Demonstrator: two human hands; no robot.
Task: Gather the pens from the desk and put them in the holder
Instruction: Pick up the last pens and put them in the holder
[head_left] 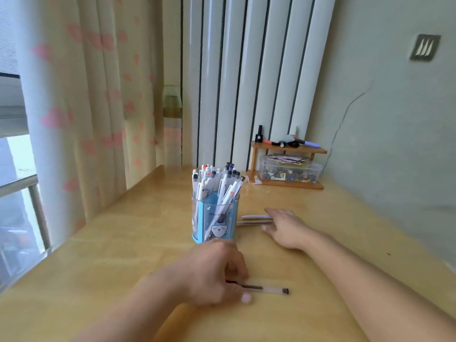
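On the wooden desk (123, 243), my left hand (209, 270) curls to pinch the clear gel pen (265, 289) lying near me, while my right hand (286, 229), fingers straight, presses two pens (251, 220) beside the blue holder (215, 219), ready for gathering.

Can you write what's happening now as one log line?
left hand: pinching clear pen | right hand: on two pens | holder: upright
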